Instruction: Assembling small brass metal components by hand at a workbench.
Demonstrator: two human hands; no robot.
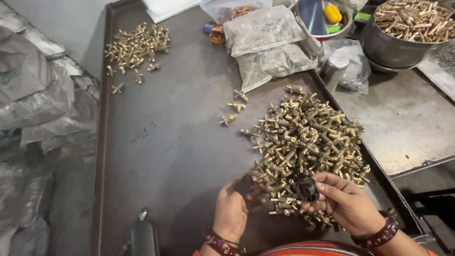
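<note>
Dark sheet-metal tabletop (pixel 180 142) with a raised rim fills the middle of the head view; crumpled grey sacks (pixel 33 95) lie to its left and a second metal surface (pixel 403 118) adjoins its right edge.

Large pile of brass fittings (pixel 308 137): rests on the right half of the tabletop, its near edge reaching both hands. Three loose fittings (pixel 234 106) lie just beyond its far-left edge. A smaller heap of brass fittings (pixel 137 45) sits well apart, at the far-left corner.

Right hand (pixel 346 201): positioned at the near edge of the large pile. The fingers (pixel 332 182) are curled and pinch a small black part (pixel 307 188) between thumb and fingertips.

Left hand (pixel 232 208): positioned just left of the large pile, palm turned inward. It is blurred; the fingers appear bent around a dark item (pixel 244 185), but whether they grip it cannot be determined. Both wrists carry dark bead bracelets.

Far edge: clear plastic bags (pixel 265 42) of small parts, a round steel tray (pixel 327 19) of tools, and a steel bowl (pixel 379 47) filled with brass fittings.
</note>
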